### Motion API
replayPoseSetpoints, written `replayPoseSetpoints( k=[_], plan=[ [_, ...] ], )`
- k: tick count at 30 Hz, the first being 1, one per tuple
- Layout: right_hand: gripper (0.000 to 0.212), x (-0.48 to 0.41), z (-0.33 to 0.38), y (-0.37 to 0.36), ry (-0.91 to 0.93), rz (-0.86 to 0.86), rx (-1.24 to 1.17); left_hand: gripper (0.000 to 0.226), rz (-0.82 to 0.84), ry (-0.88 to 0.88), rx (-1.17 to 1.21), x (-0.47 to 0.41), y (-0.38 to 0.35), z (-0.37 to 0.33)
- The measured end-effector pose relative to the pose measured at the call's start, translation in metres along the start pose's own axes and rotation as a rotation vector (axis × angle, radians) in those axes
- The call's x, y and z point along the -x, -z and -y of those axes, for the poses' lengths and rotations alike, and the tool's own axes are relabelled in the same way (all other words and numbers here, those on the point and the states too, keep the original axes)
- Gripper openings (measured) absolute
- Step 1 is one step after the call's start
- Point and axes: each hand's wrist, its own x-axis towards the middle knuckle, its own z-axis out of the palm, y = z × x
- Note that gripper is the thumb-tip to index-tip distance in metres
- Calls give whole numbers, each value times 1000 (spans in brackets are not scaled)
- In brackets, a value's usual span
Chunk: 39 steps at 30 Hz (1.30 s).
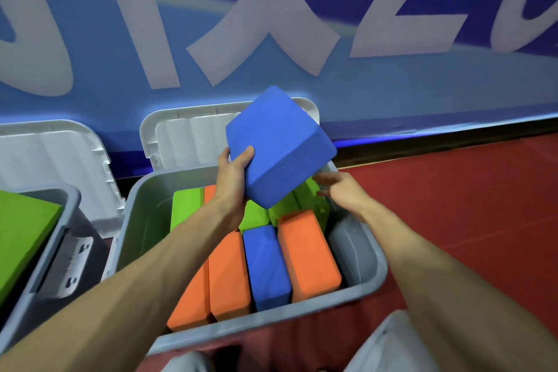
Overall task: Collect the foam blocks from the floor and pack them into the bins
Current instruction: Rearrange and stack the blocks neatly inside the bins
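View: head camera, looking down over both forearms
Step in hand: packing; the blue foam block (280, 145) is held in the air above the grey bin (139, 220), tilted with one corner down, not yet lowered
Left hand (234, 172): grips the block at its lower left corner, thumb across the near face, the other fingers hidden behind it
Right hand (335, 187): wide, fingers fairly straight, just under the block's lower right edge; contact cannot be confirmed
Beneath the hands: orange blocks (226, 275) below the left forearm, a packed blue block (265, 266) between the forearms, another orange block (308, 254) beside it, green blocks (185, 208) further in
Free space: a bare grey stretch of bin below the right hand, against the right wall
Next move, as judged: turn the block to line up with its neighbours, then lower it, either into the space on the right or on top as a second layer; whether it fits the space cannot be told
Left of the left arm: a second bin (65, 214) holding a green block (24, 229)
Beyond the hands: white lid (181, 133) standing open
Right of the right arm: red floor (453, 205), no loose blocks in sight
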Motion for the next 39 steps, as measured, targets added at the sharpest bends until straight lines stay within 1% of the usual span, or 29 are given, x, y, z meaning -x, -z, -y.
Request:
replayPoseSetpoints(
  k=[4,5,7,8,9,10,11,13,14,15,17,20,21,23,24,28,31,33,35,36,39],
  plan=[
    [31,41,59,10,47,-24,-632,58,35,53,93,9,-25,7],
    [27,51,66,13,61,-4,-737,54,43,61,116,11,-32,9],
    [19,69,74,17,116,32,-796,50,62,72,152,16,-46,13],
    [19,75,75,18,131,8,-770,49,84,82,135,18,-52,15],
    [29,79,76,19,151,-39,-721,50,119,93,78,21,-58,17],
    [45,84,77,20,181,-121,-642,50,169,105,-5,26,-63,17],
    [62,91,78,22,214,-233,-517,49,232,111,-111,32,-67,17],
    [88,104,84,28,275,-480,-160,40,340,86,-322,40,-72,18],
    [94,111,87,32,283,-580,-4,31,371,45,-418,43,-73,20],
    [95,119,90,36,282,-656,117,23,392,-13,-512,45,-73,23],
    [90,130,97,45,262,-737,331,26,437,-100,-700,45,-69,34],
    [88,142,100,51,185,-689,566,35,551,-122,-1030,50,-55,57],
    [87,143,98,52,161,-655,605,36,600,-142,-1142,51,-49,65],
    [83,144,92,50,129,-589,642,41,665,-247,-1327,49,-37,78],
    [82,143,89,48,111,-565,659,41,678,-292,-1366,49,-31,82],
    [79,136,80,42,14,-471,754,56,716,-401,-1383,42,-13,92],
    [74,126,74,35,-30,-407,778,57,721,-467,-1415,39,-6,96],
    [73,118,71,31,-46,-392,788,59,687,-518,-1477,37,-2,101],
    [78,110,61,23,-80,-353,808,62,627,-550,-1540,34,2,104],
    [83,106,54,18,-107,-307,815,65,603,-543,-1548,33,3,104],
    [98,97,20,1,-237,-97,772,73,587,-524,-1529,32,8,104]
  ],
)
